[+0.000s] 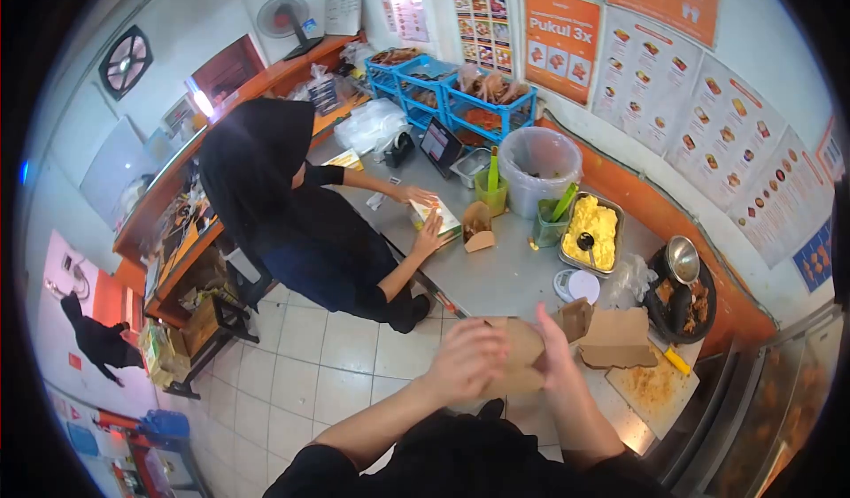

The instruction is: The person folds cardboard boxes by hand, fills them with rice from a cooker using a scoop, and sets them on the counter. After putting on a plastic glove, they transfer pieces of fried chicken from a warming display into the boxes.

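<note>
My left hand (469,359) is at the left side of a brown cardboard box (515,347), its fingers bent over the box's side and slightly blurred. On the box's right side lies my right hand (558,347), with its fingers stretched upward along the cardboard. The box is held between both palms in front of my body, near the table's edge. Just beyond my right hand are a small brown box (577,318) and an opened brown carton (617,337) on the metal table (522,278).
A co-worker (301,206) at the left presses on a white box (440,218). Along the table stand a brown box with food (478,228), a tray of yellow food (591,232), a scale (580,285), a dark pan (695,308), and a cutting board (655,392) with a yellow-handled knife (676,361).
</note>
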`<state>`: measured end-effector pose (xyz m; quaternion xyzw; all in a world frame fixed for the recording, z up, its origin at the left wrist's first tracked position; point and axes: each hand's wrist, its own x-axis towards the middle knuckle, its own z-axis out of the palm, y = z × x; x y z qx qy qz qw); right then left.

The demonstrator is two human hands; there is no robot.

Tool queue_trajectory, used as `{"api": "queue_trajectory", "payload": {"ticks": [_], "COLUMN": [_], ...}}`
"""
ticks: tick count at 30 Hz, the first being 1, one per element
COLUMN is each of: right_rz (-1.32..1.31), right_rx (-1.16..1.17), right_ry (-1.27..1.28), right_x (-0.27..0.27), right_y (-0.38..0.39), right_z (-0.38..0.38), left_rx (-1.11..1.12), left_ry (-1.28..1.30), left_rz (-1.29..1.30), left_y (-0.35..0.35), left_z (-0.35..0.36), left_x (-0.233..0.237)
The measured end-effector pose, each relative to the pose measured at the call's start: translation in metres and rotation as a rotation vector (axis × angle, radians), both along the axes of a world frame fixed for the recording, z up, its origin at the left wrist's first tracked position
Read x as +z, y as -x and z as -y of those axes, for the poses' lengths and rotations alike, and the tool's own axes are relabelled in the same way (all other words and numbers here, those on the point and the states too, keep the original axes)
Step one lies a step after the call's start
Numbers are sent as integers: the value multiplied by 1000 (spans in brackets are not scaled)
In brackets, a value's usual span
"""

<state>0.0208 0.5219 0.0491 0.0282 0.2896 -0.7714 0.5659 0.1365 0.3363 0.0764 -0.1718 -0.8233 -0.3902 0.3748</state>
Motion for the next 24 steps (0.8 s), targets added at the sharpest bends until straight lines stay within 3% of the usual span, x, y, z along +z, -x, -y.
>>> {"api": "queue_trajectory", "payload": {"ticks": [1,2,3,4,6,8,10,14,16,18,20,24], "right_rz": [5,-179,-358,-342,-319,-432,-496,-583,-641,-623,-595,-634], "right_rx": [-17,-4,9,-12,-350,-564,-664,-709,-565,-550,-532,-563], "right_ry": [-1,-38,-81,-95,50,105,167,207,187,130,67,4], "right_x": [6,17,29,42,76,105,129,165,172,166,158,144], "right_y": [2,2,1,-1,-8,-9,-8,-9,-1,6,9,8], "right_z": [-6,-15,-26,-31,-29,-28,-31,-51,-65,-76,-84,-92], "left_rx": [-75,-151,-161,-187,-49,-240,-319,-424,-407,-345,-141,-131], "left_ry": [102,198,199,190,-11,-198,-177,-222,-155,-84,9,8], "left_rz": [58,118,165,177,63,51,-95,-178,-121,-129,-68,60], "left_y": [-5,-9,-7,2,25,53,74,96,104,105,106,102], "left_z": [-9,-16,-17,-21,-29,-35,-42,-57,-58,-71,-82,-99], "left_x": [8,10,12,20,44,57,88,118,124,128,123,113]}}
